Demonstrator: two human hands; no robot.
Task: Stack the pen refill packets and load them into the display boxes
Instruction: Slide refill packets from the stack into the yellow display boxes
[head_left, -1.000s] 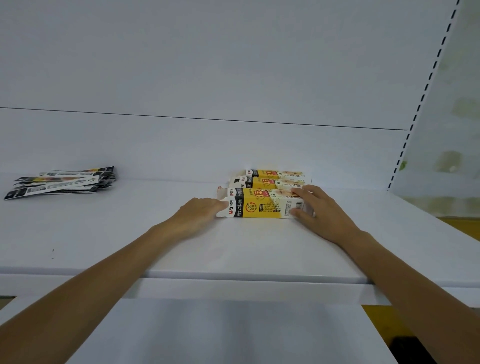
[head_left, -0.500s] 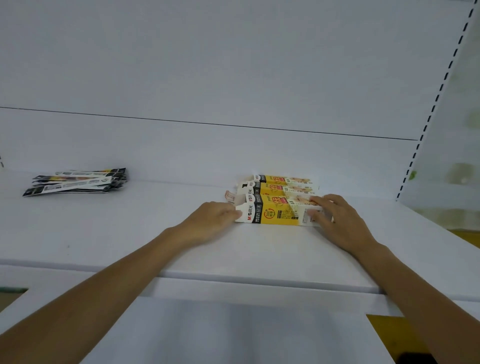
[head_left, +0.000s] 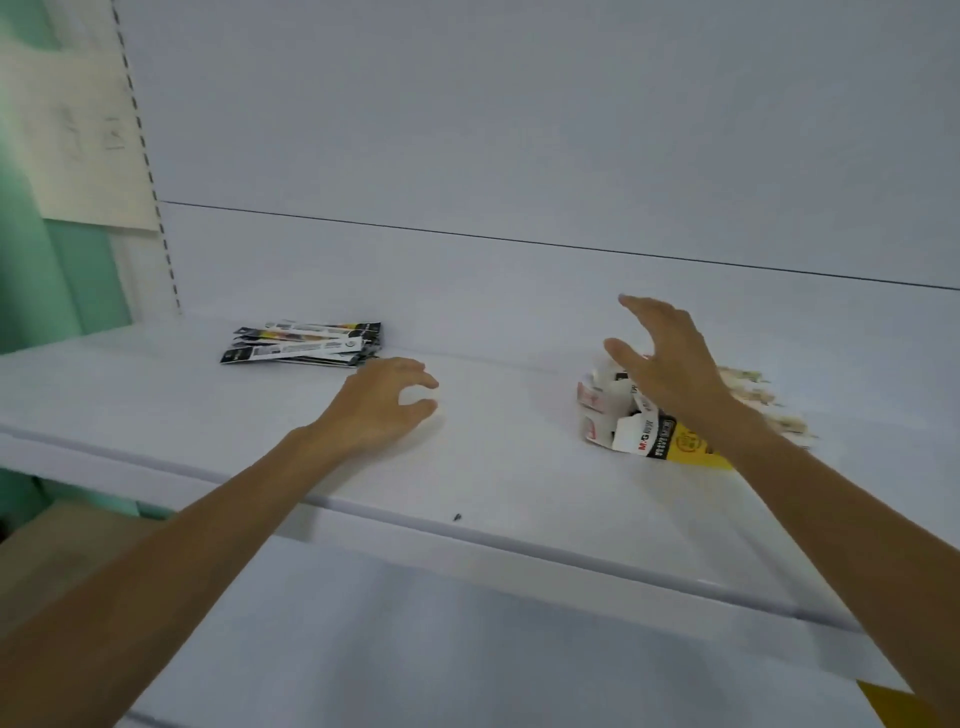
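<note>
Display boxes (head_left: 641, 441): lying in a row at the right of the white shelf (head_left: 519, 493), left-end flaps apparently standing open, though blurred. Both hands, pressing the front box half a second ago, are now leaving it.
Refill packets (head_left: 301, 343): lying stacked at the back left, untouched.
Right hand (head_left: 670, 364): lifting above the boxes, fingers (head_left: 639, 306) spread, holding nothing.
Left hand (head_left: 379, 410): travelling toward the packets, fingers (head_left: 423, 378) loosely curled, empty.
Judgement: box alignment is finishing; packet fetching is beginning.
</note>
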